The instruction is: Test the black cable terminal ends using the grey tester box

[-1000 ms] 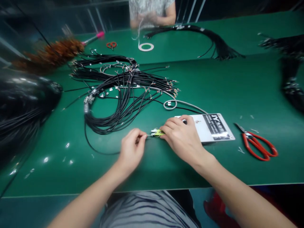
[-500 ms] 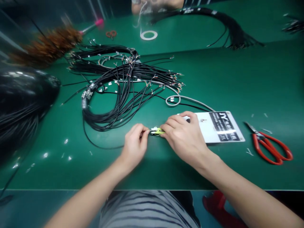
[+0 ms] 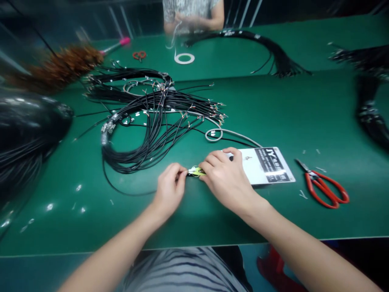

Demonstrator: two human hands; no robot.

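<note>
My left hand pinches a thin black cable between thumb and fingertips, close to its end. The cable trails left from this hand to a coiled bundle. My right hand is closed on a small yellow-green tool with a pale metallic tip, and its fingers hide most of the tool. The tip meets the cable end just right of my left fingertips; the exact contact is too small to make out. Behind and right of my right hand lies a white box with a black-and-white label, partly covered by that hand.
A bundle of black cables with stripped ends lies ahead. Red-handled cutters rest at right, near white scraps. Farther back are a roll of white tape, small red scissors, a brown duster and another person.
My view has shifted a little, so more of the far side shows. Both hands keep their holds on the cable and tool. The tool's visible tip looks narrower now.
</note>
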